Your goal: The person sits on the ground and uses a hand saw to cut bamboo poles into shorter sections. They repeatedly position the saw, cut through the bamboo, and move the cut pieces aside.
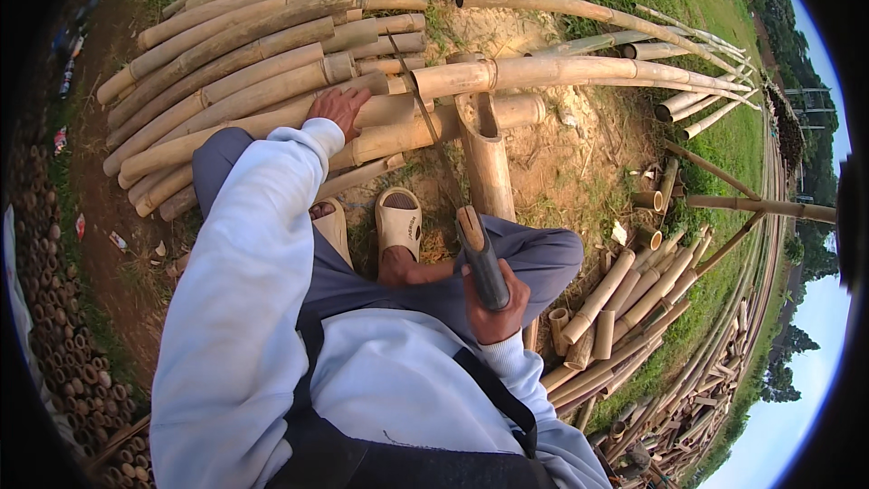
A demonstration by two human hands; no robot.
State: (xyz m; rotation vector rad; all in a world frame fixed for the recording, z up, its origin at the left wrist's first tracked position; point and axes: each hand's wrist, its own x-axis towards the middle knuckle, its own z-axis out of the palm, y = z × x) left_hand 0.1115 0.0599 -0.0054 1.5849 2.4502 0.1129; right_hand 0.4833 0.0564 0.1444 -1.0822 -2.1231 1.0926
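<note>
My right hand [498, 303] is wrapped round the dark grip of a handsaw [472, 227]. The saw's long thin blade [424, 110] slants away to the upper left, alongside the near end of a long bamboo pole [529, 72]. That pole lies across a notched bamboo post [489, 167] in front of my knees. My left hand [339, 111] lies over a bamboo length [385, 111] to the left of the blade, its fingers curved onto the bamboo. I cannot tell whether the blade touches the pole.
Cut bamboo lengths [217, 72] lie stacked at the far left. Further poles [579, 7] stretch to the right over grass. Short offcuts [625, 299] are heaped right of my knee. My sandalled feet [398, 217] rest on the dirt near the post. Many bamboo ends [68, 335] show at the left edge.
</note>
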